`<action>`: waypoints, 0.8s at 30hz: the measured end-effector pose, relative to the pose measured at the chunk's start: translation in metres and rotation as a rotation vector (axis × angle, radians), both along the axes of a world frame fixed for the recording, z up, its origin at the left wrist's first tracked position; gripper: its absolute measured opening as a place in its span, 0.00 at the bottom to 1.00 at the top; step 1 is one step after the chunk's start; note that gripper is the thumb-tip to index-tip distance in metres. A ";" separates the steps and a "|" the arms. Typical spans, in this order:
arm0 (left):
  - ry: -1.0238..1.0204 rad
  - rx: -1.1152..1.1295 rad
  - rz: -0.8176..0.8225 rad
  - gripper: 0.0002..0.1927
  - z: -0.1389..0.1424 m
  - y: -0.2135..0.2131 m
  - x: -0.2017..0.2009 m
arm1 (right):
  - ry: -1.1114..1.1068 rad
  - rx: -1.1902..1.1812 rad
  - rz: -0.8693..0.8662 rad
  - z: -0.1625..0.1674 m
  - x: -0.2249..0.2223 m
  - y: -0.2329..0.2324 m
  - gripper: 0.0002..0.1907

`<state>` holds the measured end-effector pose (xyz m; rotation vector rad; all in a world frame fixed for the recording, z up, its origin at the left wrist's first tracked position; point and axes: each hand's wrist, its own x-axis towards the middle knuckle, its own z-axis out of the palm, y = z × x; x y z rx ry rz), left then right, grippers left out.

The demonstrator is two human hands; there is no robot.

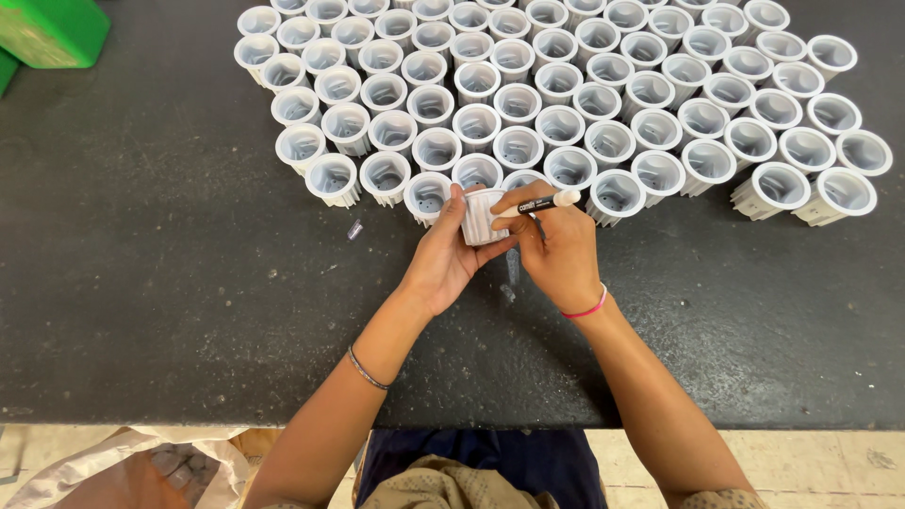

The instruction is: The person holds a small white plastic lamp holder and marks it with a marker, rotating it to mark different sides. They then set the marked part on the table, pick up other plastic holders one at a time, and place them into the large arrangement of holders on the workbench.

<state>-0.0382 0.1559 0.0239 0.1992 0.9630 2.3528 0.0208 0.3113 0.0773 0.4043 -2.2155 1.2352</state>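
Head camera is looking down on a dark worktop, where the left hand is cupping one white ribbed cup lying on its side, thumb on the cup's left and fingers wrapping under it, clamped on its wall. The right hand is pinching a black marker with a pale cap, its fingers closed tight around the barrel, the marker lying across the top of the cup and touching it. The held cup is sitting just in front of the near edge of a large cluster of matching white cups standing upright with open mouths up, filling the worktop's far side; roughly sixty or more, too many to count exactly. One green box is resting at the far left corner. One small clear scrap is lying left of the hands
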 end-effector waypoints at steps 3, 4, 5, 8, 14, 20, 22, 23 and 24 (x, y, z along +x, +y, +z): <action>0.003 0.005 -0.003 0.31 0.000 0.000 0.000 | 0.017 0.021 -0.013 0.000 0.000 0.000 0.10; 0.005 0.005 -0.002 0.31 0.000 0.000 0.001 | 0.028 0.033 -0.021 0.000 -0.001 0.000 0.10; 0.005 0.007 -0.001 0.31 0.001 0.000 0.001 | 0.035 0.044 -0.023 0.000 -0.001 0.000 0.10; 0.017 -0.016 0.002 0.31 0.001 -0.001 0.001 | 0.050 0.061 -0.026 0.000 -0.002 0.000 0.10; 0.059 -0.055 0.030 0.34 0.001 -0.002 0.002 | 0.024 0.039 -0.011 0.000 -0.002 -0.003 0.11; 0.073 -0.114 0.084 0.31 -0.002 0.002 0.002 | 0.069 0.089 -0.033 -0.001 -0.002 -0.007 0.15; 0.072 -0.116 0.088 0.30 -0.003 0.003 0.003 | 0.069 0.086 -0.034 -0.001 -0.001 -0.006 0.14; 0.072 -0.116 0.090 0.29 -0.004 0.003 0.003 | 0.062 0.080 -0.033 -0.001 -0.001 -0.006 0.15; 0.068 -0.116 0.091 0.29 -0.004 0.003 0.003 | 0.056 0.075 -0.032 -0.001 -0.001 -0.005 0.15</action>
